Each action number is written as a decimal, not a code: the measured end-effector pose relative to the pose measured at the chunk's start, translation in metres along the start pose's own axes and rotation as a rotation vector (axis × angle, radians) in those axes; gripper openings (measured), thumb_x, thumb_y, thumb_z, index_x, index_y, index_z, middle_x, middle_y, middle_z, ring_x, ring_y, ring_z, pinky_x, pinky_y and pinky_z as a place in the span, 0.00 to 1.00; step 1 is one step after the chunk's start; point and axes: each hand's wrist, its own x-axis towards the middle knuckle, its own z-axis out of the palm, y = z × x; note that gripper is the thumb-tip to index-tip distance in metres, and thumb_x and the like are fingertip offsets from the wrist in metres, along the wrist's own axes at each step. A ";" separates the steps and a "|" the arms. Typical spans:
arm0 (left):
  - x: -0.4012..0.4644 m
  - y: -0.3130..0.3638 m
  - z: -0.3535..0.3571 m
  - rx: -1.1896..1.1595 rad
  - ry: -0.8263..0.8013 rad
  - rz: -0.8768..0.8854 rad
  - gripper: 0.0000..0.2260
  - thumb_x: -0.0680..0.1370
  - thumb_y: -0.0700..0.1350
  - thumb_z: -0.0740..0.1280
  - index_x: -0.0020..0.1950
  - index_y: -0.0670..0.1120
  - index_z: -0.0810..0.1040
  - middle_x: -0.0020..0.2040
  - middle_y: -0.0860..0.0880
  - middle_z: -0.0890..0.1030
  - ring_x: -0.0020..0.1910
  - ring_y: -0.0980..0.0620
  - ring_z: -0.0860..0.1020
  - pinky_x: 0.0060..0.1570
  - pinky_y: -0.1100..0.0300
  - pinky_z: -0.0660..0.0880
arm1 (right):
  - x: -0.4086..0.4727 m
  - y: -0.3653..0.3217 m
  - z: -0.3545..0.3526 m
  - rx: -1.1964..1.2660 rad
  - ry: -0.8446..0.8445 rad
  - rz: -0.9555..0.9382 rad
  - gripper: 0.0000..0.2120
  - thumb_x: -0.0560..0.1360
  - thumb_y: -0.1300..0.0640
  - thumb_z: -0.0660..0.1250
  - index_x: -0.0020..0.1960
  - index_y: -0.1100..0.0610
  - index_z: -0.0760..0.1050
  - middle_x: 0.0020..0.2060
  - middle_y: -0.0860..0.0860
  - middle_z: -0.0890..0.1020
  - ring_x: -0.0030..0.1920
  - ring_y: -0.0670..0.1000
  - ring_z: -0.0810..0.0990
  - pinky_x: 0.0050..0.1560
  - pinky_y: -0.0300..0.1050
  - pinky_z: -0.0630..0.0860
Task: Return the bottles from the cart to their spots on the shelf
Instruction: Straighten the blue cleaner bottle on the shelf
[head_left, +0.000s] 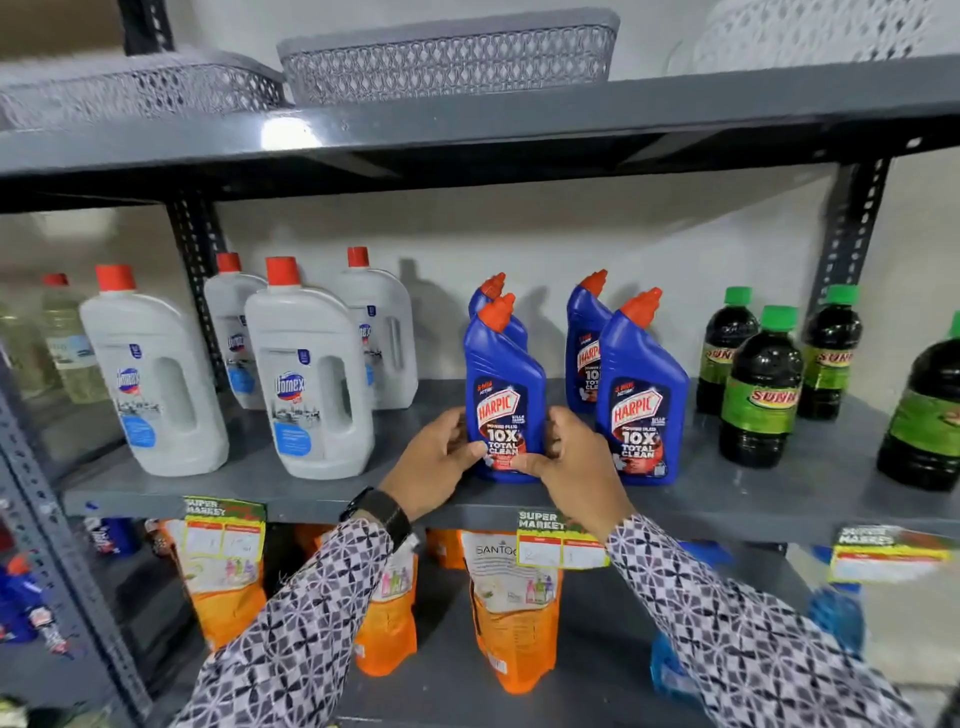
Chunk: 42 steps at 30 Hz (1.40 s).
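A blue Harpic bottle with a red cap stands upright near the front of the grey middle shelf. My left hand holds its lower left side and my right hand its lower right side. Another blue Harpic bottle stands just to its right, and two more stand behind. The cart is out of view.
White Domex bottles fill the shelf's left part. Dark bottles with green caps stand at the right. Grey baskets sit on the top shelf. Orange pouches and price tags are below.
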 end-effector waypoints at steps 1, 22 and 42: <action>-0.001 -0.001 0.000 0.003 0.005 0.001 0.20 0.80 0.39 0.68 0.72 0.45 0.71 0.64 0.48 0.82 0.63 0.55 0.81 0.61 0.64 0.78 | -0.001 0.000 0.000 -0.005 -0.001 -0.005 0.23 0.71 0.56 0.80 0.62 0.54 0.75 0.57 0.49 0.86 0.53 0.47 0.86 0.55 0.48 0.85; -0.034 0.124 0.164 0.110 0.326 0.292 0.11 0.80 0.43 0.68 0.61 0.50 0.84 0.54 0.54 0.88 0.51 0.61 0.85 0.56 0.65 0.79 | -0.057 0.074 -0.192 -0.007 0.520 -0.016 0.24 0.73 0.66 0.75 0.67 0.56 0.76 0.50 0.50 0.83 0.49 0.45 0.85 0.54 0.35 0.79; 0.054 0.150 0.290 -0.041 -0.021 0.037 0.27 0.79 0.44 0.70 0.77 0.52 0.65 0.65 0.55 0.77 0.55 0.77 0.73 0.54 0.76 0.70 | -0.019 0.137 -0.267 -0.031 0.084 0.011 0.31 0.74 0.65 0.74 0.74 0.53 0.69 0.58 0.47 0.82 0.61 0.49 0.81 0.68 0.50 0.76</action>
